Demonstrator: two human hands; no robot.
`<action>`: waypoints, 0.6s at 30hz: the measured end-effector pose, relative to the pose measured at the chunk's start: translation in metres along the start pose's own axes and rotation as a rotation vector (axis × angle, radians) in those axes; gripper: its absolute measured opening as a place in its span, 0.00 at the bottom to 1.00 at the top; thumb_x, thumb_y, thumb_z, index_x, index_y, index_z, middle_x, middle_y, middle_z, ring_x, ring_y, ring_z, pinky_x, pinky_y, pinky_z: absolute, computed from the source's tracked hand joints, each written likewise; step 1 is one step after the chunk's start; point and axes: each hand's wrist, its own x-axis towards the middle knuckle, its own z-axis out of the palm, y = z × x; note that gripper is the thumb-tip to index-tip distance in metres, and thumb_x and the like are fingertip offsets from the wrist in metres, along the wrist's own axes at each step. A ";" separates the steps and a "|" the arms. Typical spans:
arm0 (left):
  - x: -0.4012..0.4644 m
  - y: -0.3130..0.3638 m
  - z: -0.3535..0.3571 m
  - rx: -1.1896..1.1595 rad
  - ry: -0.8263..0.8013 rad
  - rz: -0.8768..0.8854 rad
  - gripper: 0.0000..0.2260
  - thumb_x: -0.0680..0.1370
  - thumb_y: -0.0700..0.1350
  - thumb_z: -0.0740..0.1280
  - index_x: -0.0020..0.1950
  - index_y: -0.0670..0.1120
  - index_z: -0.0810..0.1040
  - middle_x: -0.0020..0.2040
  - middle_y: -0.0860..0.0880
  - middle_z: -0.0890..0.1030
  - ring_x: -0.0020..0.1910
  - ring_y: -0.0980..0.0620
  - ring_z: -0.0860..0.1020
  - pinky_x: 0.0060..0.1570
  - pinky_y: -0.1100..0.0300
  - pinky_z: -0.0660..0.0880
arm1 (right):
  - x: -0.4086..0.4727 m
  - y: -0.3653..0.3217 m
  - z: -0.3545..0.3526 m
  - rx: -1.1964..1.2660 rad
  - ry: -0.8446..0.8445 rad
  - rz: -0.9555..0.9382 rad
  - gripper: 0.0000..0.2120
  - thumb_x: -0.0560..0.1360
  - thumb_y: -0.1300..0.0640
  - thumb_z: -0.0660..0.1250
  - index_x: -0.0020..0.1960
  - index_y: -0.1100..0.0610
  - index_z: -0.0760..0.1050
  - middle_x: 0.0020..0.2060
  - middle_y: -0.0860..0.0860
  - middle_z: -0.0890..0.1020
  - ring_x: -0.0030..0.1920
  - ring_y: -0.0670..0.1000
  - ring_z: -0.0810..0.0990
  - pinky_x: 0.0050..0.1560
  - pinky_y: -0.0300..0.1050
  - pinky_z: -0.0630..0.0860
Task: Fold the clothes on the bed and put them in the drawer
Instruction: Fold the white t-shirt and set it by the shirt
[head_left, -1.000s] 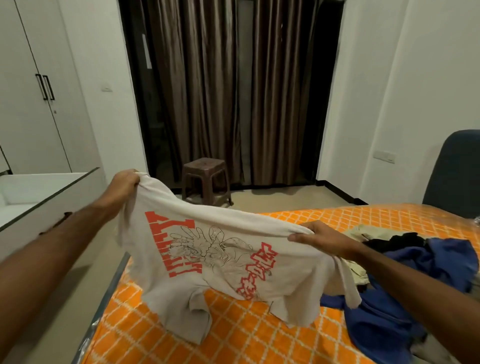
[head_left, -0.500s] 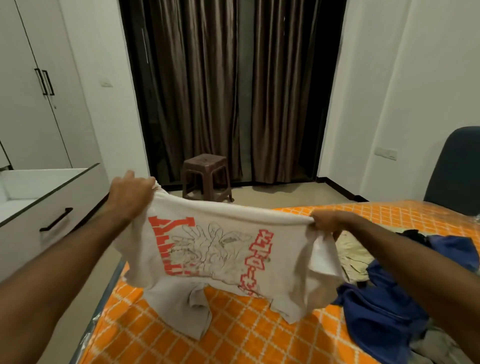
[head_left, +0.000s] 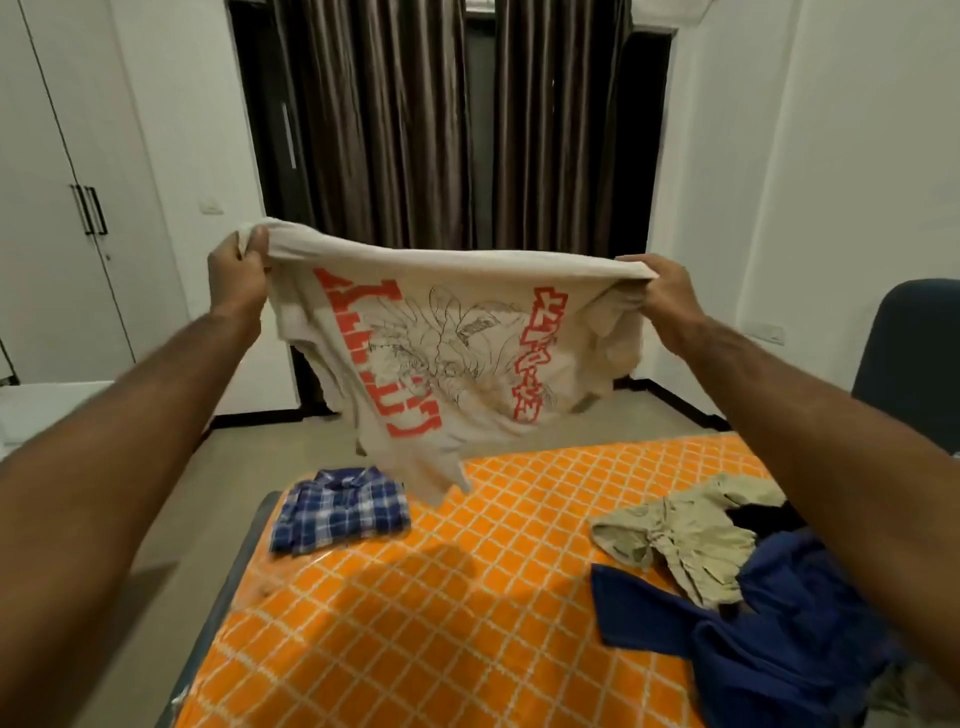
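Above the near corner of the bed (head_left: 467, 613), the cream T-shirt (head_left: 441, 353) hangs in the air, and we read it left to right. The left hand (head_left: 236, 270) has its fingers curled tight round one bunched end of the top edge. Across the cloth runs the red print and the line drawing, turned sideways, with the lower edge dangling clear of the orange cover. The right hand (head_left: 662, 296) pinches the other end, fingers wrapped over the fabric, so the shirt is stretched between two firm grips.

Below, a blue checked shirt (head_left: 340, 506) lies folded near the bed's left edge, so one garment looks done. To the right wait a khaki garment (head_left: 670, 540) and a dark blue one (head_left: 769, 639), both crumpled.

By my reading, this is the opening-out step on the second item. Next it wants laying flat on the bare cover between the folded shirt and the pile, print down, so the sides can be turned in.
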 end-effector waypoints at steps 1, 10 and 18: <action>-0.010 0.000 -0.004 -0.017 -0.032 0.043 0.12 0.81 0.55 0.63 0.55 0.49 0.80 0.45 0.54 0.79 0.49 0.51 0.76 0.51 0.52 0.76 | -0.008 0.004 -0.004 -0.041 0.006 -0.013 0.17 0.79 0.67 0.61 0.57 0.50 0.81 0.52 0.51 0.82 0.53 0.53 0.81 0.49 0.48 0.80; -0.164 -0.121 -0.117 0.511 -0.623 0.161 0.09 0.79 0.43 0.71 0.47 0.37 0.79 0.44 0.42 0.79 0.43 0.51 0.79 0.43 0.64 0.74 | -0.158 0.142 -0.027 -0.987 -0.855 -0.036 0.19 0.69 0.68 0.63 0.54 0.53 0.82 0.47 0.54 0.75 0.52 0.60 0.77 0.51 0.51 0.71; -0.296 -0.248 -0.191 1.224 -1.716 -0.409 0.12 0.75 0.35 0.73 0.58 0.34 0.83 0.50 0.41 0.85 0.42 0.61 0.79 0.46 0.70 0.72 | -0.373 0.266 0.005 -1.115 -1.459 0.185 0.27 0.80 0.63 0.61 0.77 0.48 0.63 0.69 0.57 0.66 0.69 0.61 0.69 0.60 0.50 0.67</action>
